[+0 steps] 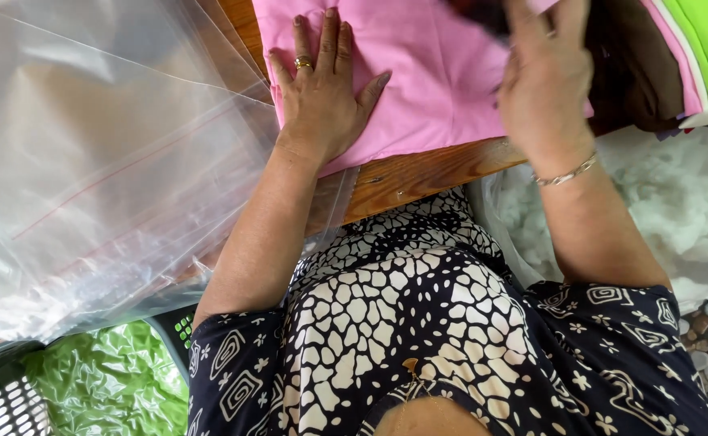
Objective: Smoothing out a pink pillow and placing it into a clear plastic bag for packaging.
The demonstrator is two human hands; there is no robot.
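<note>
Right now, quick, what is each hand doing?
Left hand: open, flat on the pink cloth, holding nothing.
Right hand: over the cloth's far edge, fingers bent; whether it grips anything cannot be told.

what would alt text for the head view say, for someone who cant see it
Seen from above, a person presses the left hand flat on pink cloth on a wooden table, while the right hand lifts its far edge. Clear plastic bags lie at the left, and white stuffing sits at the right.
</note>
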